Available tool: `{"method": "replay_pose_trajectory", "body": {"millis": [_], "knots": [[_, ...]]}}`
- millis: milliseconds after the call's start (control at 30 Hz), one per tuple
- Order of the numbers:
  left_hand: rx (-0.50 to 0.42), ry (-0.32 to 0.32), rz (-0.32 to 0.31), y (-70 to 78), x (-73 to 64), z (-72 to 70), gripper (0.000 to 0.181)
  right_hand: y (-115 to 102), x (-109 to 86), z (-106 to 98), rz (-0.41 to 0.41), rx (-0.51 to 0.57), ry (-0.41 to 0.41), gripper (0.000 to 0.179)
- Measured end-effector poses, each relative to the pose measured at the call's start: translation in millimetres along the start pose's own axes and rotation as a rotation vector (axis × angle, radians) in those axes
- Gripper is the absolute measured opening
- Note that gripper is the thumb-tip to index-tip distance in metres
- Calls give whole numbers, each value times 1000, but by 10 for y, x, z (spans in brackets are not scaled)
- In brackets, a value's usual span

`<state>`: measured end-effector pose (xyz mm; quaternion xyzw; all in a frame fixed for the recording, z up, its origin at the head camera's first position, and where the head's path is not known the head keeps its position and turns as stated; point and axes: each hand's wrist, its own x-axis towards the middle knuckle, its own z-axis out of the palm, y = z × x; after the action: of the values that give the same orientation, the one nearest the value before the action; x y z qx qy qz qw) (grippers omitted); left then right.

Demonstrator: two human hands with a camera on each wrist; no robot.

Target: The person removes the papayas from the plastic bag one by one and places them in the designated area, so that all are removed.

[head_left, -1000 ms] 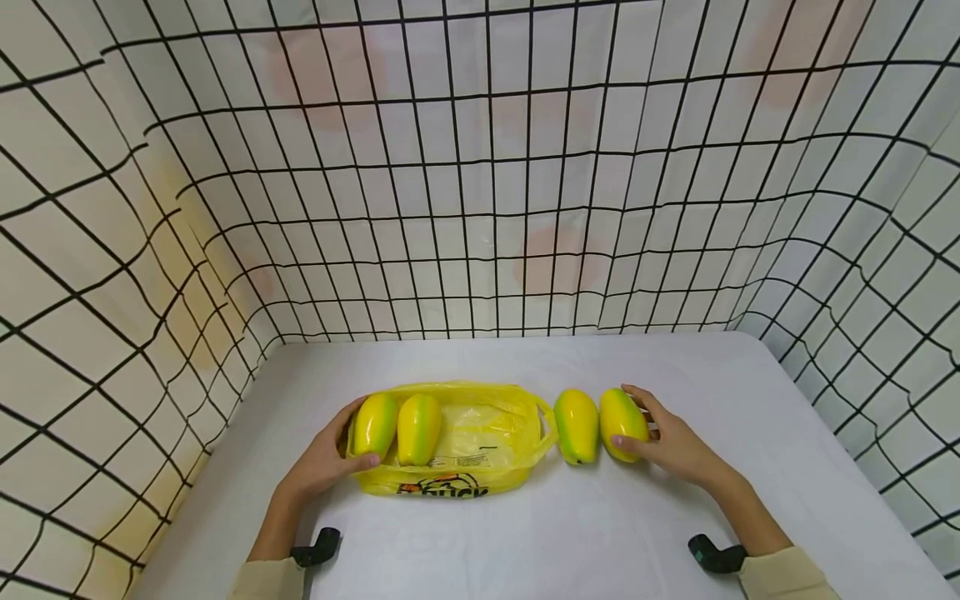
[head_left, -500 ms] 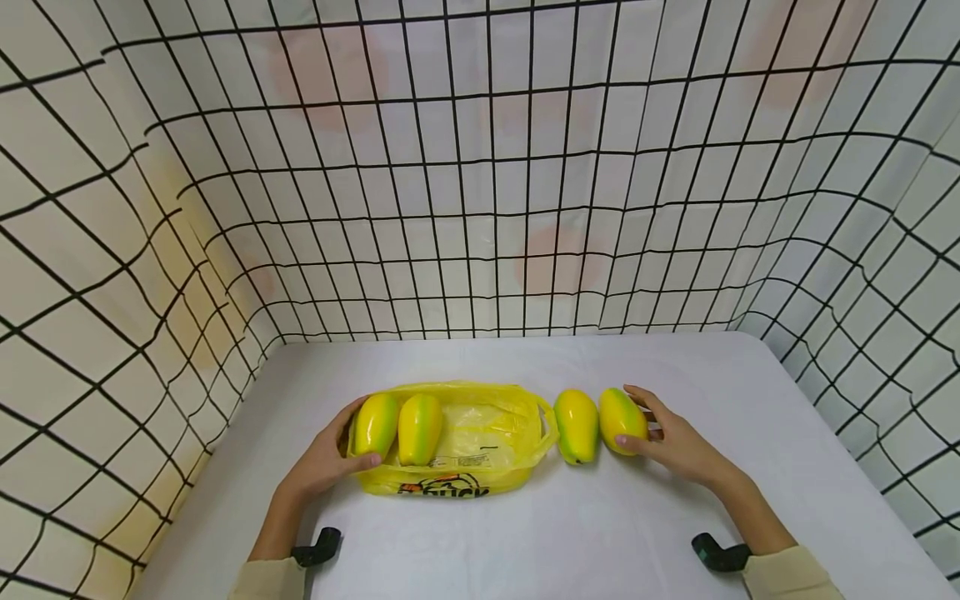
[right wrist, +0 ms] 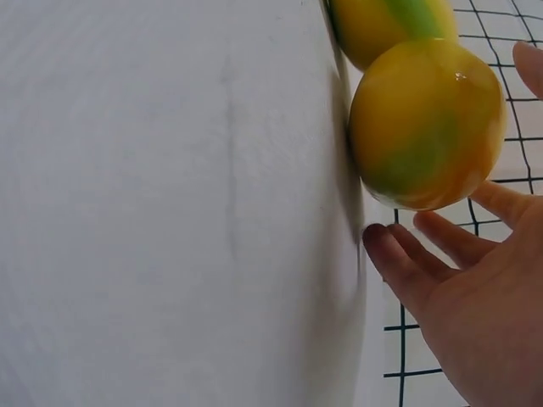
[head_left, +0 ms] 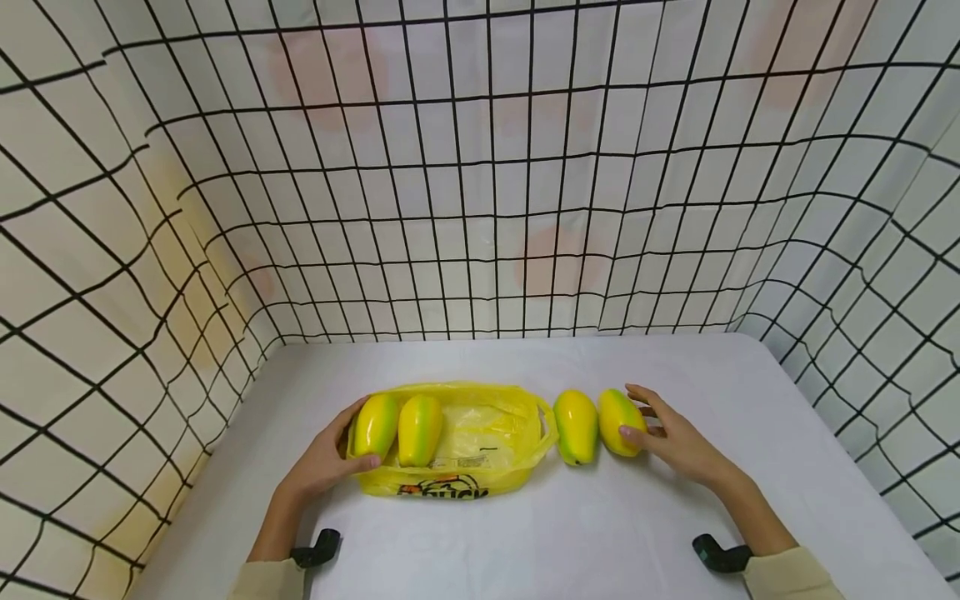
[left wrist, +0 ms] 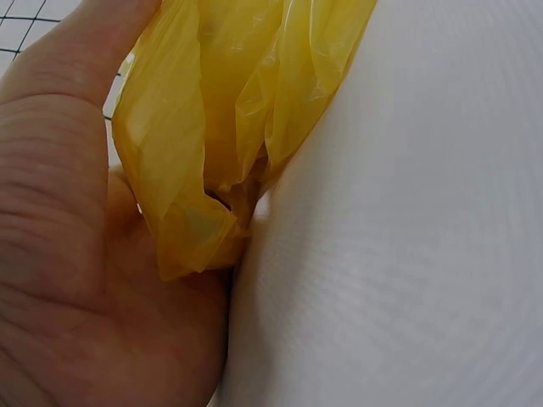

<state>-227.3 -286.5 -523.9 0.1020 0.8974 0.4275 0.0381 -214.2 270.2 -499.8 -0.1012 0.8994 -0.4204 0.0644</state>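
lengthwise away, rightmost fruit (head_left: 618,422), far end leftward

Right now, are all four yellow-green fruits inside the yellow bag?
No: two fruits lie in the yellow bag, while the other two rest on the table to its right.
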Motion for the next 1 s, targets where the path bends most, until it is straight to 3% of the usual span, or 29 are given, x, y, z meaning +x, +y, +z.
{"method": "replay_pose_trajectory", "body": {"millis": [467,1000], "knots": [[6,2,19,17,-34,-4,100,-97,-7,-72,-100,21,76,67],[3,8,22,-5,-8,3,99,-436,138,23,-213,31,138,67]]}}
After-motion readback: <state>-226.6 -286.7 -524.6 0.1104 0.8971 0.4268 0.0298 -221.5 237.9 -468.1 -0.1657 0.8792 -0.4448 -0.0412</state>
